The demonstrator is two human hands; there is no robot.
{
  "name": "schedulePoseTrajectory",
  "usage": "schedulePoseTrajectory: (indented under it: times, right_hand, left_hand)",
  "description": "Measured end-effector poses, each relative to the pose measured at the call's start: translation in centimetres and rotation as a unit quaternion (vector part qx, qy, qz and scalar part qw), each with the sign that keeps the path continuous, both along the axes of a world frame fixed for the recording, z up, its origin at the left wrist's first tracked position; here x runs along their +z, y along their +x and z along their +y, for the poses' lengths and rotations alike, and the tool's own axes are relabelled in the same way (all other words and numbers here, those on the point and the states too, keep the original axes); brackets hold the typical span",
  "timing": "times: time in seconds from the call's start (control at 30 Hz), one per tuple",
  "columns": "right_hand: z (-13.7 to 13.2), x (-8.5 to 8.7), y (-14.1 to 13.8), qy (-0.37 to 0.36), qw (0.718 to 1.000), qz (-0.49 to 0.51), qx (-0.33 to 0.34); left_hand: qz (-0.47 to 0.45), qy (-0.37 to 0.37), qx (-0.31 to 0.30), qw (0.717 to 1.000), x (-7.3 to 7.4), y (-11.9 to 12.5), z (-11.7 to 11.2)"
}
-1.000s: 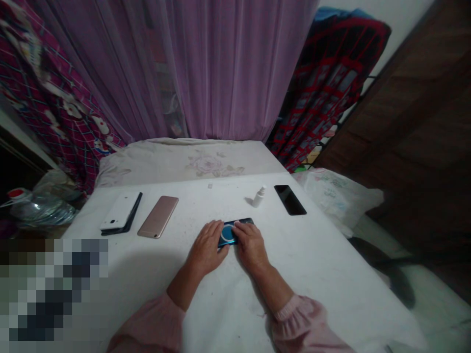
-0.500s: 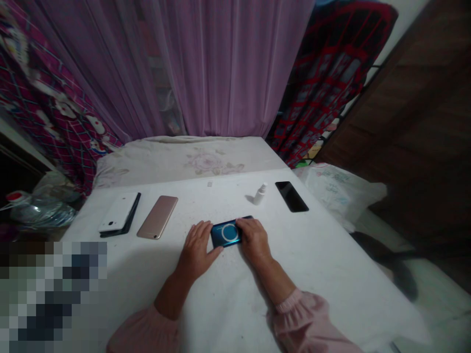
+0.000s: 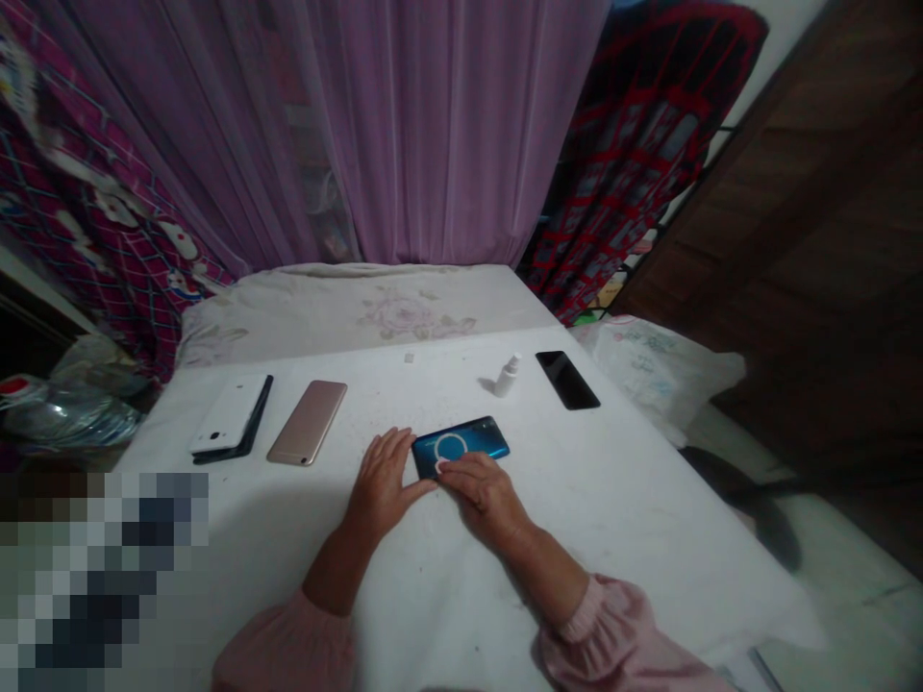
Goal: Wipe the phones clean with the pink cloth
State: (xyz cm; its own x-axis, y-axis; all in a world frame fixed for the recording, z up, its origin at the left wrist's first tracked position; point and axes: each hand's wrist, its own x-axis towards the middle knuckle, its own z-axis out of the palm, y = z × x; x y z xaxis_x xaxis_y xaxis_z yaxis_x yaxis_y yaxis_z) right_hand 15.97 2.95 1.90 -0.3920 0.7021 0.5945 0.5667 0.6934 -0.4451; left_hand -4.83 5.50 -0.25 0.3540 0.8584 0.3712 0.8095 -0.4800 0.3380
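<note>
A blue smartphone [image 3: 472, 444] with a pale ring on its back lies face down on the white cloth. My left hand [image 3: 382, 485] holds its left end, fingers at the far corner and thumb along the near edge. My right hand [image 3: 490, 495] presses its bunched fingers on the phone's near side, just below the ring. A small pale bit shows at those fingertips, too small to name. Beyond the phone a small white spray bottle [image 3: 508, 377] stands upright.
To the left lie a rose-gold phone [image 3: 308, 423] and a white phone [image 3: 229, 413] resting on a dark one [image 3: 258, 432]. A black phone [image 3: 568, 380] lies at the right, near a plastic bag [image 3: 660, 370] beside the table. A tiny pale square [image 3: 409, 358] sits farther back.
My right hand has slid from the phone's upper right part down and left to its near edge, uncovering the right end. My left hand stays in place.
</note>
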Motion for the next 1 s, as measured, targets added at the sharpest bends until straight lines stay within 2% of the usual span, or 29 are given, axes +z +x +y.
schedulePoseTrajectory:
  times: [0.07, 0.2, 0.4, 0.57, 0.77, 0.87, 1.0]
  right_hand:
    - [0.0, -0.1, 1.9, -0.001, 1.0, -0.003, -0.016]
    - [0.5, -0.6, 5.1, 0.022, 0.994, 0.002, -0.106]
    - [0.9, -1.8, 6.1, 0.015, 0.977, 0.009, -0.212]
    - [0.8, -1.9, 6.0, -0.001, 0.977, 0.001, -0.211]
    - [0.9, -1.6, 6.3, -0.021, 0.981, 0.01, -0.192]
    - [2.1, -1.6, 6.1, -0.045, 0.976, 0.021, -0.212]
    - [5.2, -1.2, 5.4, -0.081, 0.967, 0.026, -0.24]
  left_hand:
    - [-0.002, -0.005, 0.003, 1.0, 0.1, 0.1, 0.0]
    - [0.0, -0.018, 0.004, 1.0, 0.3, 0.3, 0.1]
    - [0.008, -0.024, 0.01, 1.0, 0.3, 0.2, 0.0]
    - [0.027, -0.027, 0.029, 0.999, 0.7, 1.7, -0.4]
    - [0.041, -0.034, -0.016, 0.998, 1.1, 3.7, -0.3]
    - [0.039, -0.032, -0.022, 0.998, 1.2, 3.7, -0.1]
    - [0.036, -0.033, -0.013, 0.999, 1.3, 3.6, -0.2]
